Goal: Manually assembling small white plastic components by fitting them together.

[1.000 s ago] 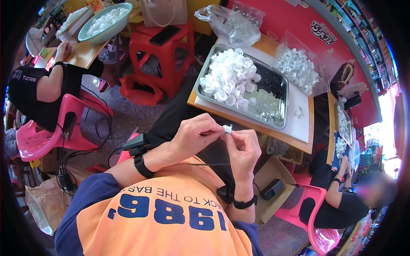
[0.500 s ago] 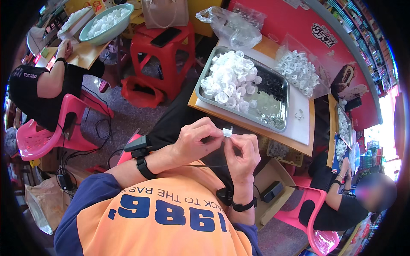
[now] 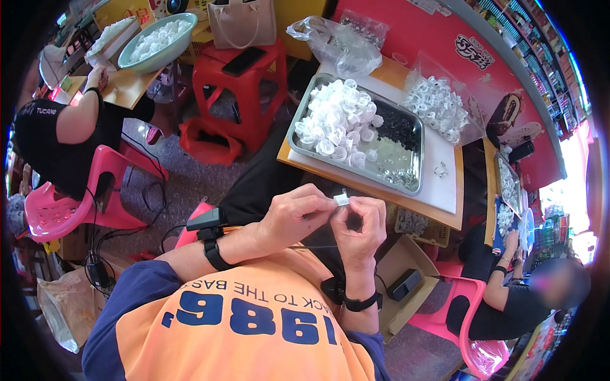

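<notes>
A small white plastic piece point(image 3: 342, 199) with a thin upright tip is pinched between my two hands, in front of my chest. My left hand point(image 3: 297, 214) grips its left side with thumb and forefinger. On the other side my right hand point(image 3: 359, 230) holds it the same way, fingers curled in. Just beyond my hands a metal tray point(image 3: 387, 166) rests on the table, with a heap of white plastic caps point(image 3: 337, 117) at its left. Small black parts point(image 3: 397, 130) and clear parts point(image 3: 397, 176) lie in the tray's right side.
A plastic bag of white rings point(image 3: 437, 101) lies right of the tray; another clear bag point(image 3: 346, 47) lies behind. A red stool point(image 3: 244, 82) carries a phone point(image 3: 244, 60) and handbag point(image 3: 243, 24). Co-workers sit left point(image 3: 51, 140) and right point(image 3: 508, 295). An open carton point(image 3: 410, 254) stands beside my right arm.
The view has shifted slightly. Both hands still pinch the white piece, which is now tilted a little differently. The right-hand co-worker's hands have moved slightly.
</notes>
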`<state>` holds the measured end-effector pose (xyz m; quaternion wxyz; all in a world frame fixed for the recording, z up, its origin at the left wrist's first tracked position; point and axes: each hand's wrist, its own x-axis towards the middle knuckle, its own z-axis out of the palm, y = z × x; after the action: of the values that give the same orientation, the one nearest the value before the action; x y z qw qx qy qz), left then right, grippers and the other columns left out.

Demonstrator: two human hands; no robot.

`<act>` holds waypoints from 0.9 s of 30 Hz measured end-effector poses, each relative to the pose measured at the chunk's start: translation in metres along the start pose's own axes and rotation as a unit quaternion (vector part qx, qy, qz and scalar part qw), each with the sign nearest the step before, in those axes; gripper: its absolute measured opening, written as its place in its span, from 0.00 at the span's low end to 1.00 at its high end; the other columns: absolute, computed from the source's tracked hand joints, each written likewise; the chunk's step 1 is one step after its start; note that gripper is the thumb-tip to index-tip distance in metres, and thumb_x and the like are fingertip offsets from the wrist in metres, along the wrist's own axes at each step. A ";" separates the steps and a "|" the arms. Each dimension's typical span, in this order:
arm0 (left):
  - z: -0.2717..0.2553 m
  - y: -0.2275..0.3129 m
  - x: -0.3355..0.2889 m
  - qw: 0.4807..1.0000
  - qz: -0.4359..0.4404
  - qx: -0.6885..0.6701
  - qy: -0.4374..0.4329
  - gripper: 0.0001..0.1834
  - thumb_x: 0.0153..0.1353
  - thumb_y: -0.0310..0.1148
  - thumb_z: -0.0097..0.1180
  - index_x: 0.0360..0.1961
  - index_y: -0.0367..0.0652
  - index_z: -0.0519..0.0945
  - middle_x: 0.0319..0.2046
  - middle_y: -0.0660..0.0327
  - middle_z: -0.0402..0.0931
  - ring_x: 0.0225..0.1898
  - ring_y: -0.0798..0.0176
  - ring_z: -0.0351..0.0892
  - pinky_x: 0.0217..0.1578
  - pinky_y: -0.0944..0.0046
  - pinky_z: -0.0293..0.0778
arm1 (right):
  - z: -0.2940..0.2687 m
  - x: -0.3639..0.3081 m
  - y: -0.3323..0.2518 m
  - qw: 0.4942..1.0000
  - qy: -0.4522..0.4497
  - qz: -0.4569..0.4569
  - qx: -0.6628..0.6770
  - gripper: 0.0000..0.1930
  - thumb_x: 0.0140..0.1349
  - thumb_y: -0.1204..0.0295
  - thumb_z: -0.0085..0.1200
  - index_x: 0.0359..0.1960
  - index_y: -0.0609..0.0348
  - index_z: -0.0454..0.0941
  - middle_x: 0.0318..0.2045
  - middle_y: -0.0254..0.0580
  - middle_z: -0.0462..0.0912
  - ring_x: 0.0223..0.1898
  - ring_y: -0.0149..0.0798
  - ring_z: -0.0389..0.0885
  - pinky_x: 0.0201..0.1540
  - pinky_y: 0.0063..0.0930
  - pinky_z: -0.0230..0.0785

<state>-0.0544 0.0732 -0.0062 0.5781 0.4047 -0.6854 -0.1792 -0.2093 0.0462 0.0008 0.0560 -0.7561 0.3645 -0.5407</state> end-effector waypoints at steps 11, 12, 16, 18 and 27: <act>0.001 -0.003 0.001 0.999 0.023 0.023 0.010 0.12 0.48 0.17 0.68 0.35 0.35 0.84 0.30 0.56 0.80 0.29 0.62 0.82 0.28 0.68 0.78 | 0.002 0.001 0.004 0.999 -0.002 -0.032 -0.028 0.14 0.43 0.88 0.61 0.31 0.61 0.73 0.30 0.45 0.78 0.30 0.43 0.80 0.32 0.29 0.76; 0.002 -0.005 0.001 0.999 0.023 0.024 0.007 0.12 0.48 0.17 0.68 0.35 0.35 0.84 0.30 0.56 0.80 0.28 0.62 0.82 0.28 0.68 0.78 | 0.002 0.000 0.005 0.999 -0.003 -0.032 -0.028 0.14 0.43 0.88 0.61 0.31 0.61 0.73 0.30 0.45 0.78 0.30 0.43 0.80 0.32 0.29 0.76; -0.001 -0.005 0.004 0.999 0.013 0.029 0.014 0.11 0.47 0.18 0.69 0.34 0.35 0.83 0.30 0.56 0.80 0.29 0.62 0.82 0.28 0.68 0.79 | 0.003 -0.003 0.007 1.000 -0.023 0.012 0.014 0.14 0.45 0.88 0.63 0.32 0.62 0.75 0.30 0.44 0.79 0.31 0.41 0.81 0.32 0.27 0.77; -0.005 -0.007 0.005 0.999 0.009 0.030 0.018 0.11 0.47 0.17 0.69 0.33 0.36 0.83 0.30 0.56 0.81 0.29 0.62 0.82 0.28 0.68 0.79 | 0.003 -0.004 0.006 0.997 -0.031 0.043 0.048 0.13 0.46 0.88 0.63 0.33 0.62 0.76 0.31 0.44 0.80 0.31 0.40 0.81 0.33 0.26 0.77; -0.006 -0.007 0.005 0.999 0.015 0.021 0.032 0.11 0.47 0.16 0.68 0.33 0.36 0.82 0.29 0.55 0.80 0.28 0.63 0.82 0.27 0.69 0.80 | -0.004 -0.005 0.003 0.987 -0.065 0.099 0.109 0.10 0.49 0.86 0.66 0.32 0.62 0.80 0.32 0.43 0.82 0.31 0.37 0.82 0.33 0.25 0.77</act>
<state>-0.0465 0.0662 -0.0063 0.5936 0.4121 -0.6763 -0.1430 -0.2149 0.0479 -0.0028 0.2153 -0.7388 0.3721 -0.5190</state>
